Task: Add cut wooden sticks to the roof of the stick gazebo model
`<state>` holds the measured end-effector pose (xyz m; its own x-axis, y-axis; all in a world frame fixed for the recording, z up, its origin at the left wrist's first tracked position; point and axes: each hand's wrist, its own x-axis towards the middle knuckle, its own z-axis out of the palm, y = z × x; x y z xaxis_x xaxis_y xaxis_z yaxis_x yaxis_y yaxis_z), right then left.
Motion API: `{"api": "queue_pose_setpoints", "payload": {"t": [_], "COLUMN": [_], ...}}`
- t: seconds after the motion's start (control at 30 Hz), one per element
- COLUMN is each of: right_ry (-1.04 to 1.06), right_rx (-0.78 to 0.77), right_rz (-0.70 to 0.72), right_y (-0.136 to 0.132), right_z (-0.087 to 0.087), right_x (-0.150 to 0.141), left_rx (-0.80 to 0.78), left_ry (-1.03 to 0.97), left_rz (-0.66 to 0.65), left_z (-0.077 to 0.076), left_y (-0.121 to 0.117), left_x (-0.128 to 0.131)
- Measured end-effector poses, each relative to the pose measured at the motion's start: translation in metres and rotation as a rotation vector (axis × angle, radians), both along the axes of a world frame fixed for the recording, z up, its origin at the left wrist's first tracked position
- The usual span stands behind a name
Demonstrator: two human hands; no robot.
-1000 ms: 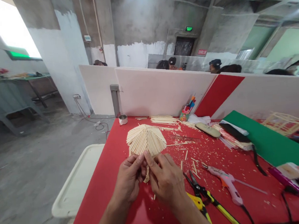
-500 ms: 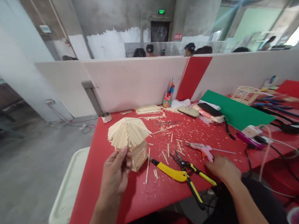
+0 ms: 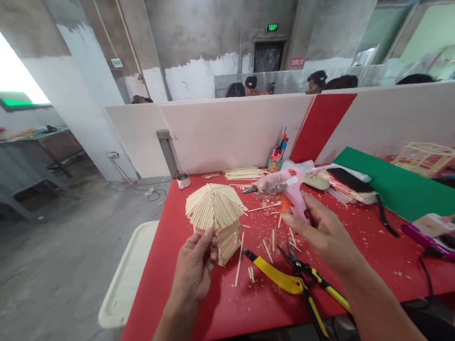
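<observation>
A small house model built of thin wooden sticks (image 3: 229, 241) stands at the left of the red table, under a pointed stick roof (image 3: 214, 205). My left hand (image 3: 195, 262) is closed in a pinch at the roof's lower front corner; what lies between its fingertips is hidden. My right hand (image 3: 327, 231) grips a pink hot glue gun (image 3: 292, 191) by its handle, raised above the table. Its nozzle points left toward the roof, a short way off from it.
A yellow-handled folding saw (image 3: 277, 276) and pruning shears (image 3: 310, 274) lie at the front of the red table (image 3: 223, 318). Loose sticks (image 3: 245, 174) and scraps are scattered around. A pen cup (image 3: 274, 161), green board (image 3: 402, 183) and power strip (image 3: 432, 225) sit farther back and right.
My right hand has lifted the glue gun off the table and brought it up and left toward the roof. My left hand stays at the roof corner. The camera view has turned left.
</observation>
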<state>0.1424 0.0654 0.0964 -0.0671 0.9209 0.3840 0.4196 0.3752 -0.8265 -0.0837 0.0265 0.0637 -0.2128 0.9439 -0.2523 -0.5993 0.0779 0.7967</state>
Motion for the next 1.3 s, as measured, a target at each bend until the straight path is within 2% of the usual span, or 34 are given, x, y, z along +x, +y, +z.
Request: {"api": "queue_pose_setpoints", "payload": {"t": [0.1,0.17,0.33,0.53,0.8,1.3], "right_ry": [-0.171,-0.315,-0.615,-0.813,-0.842,-0.840], "right_rx": [0.068,0.162,0.371,0.545,0.608,0.657], "right_rz": [0.137,0.143,0.018,-0.171,-0.146,-0.136], "right_y": [0.003,0.003,0.004,0.012,0.013,0.011], "right_z": [0.015,0.019,0.027,0.031,0.025,0.022], "right_x": [-0.012,-0.018,-0.030,-0.042,-0.042,-0.040], "left_rx": [0.004,0.011,0.012,-0.006,-0.013,0.014], "left_ry": [0.004,-0.005,-0.039,-0.070,-0.131,-0.168], "left_rz": [-0.009,-0.014,-0.003,-0.008,-0.071,-0.116], "left_z": [-0.003,-0.007,-0.016,-0.015,-0.012,-0.017], "left_y": [-0.005,-0.008,-0.011,-0.010,-0.008,-0.008], "left_x": [-0.001,-0.002,-0.003,0.002,0.007,0.005]}}
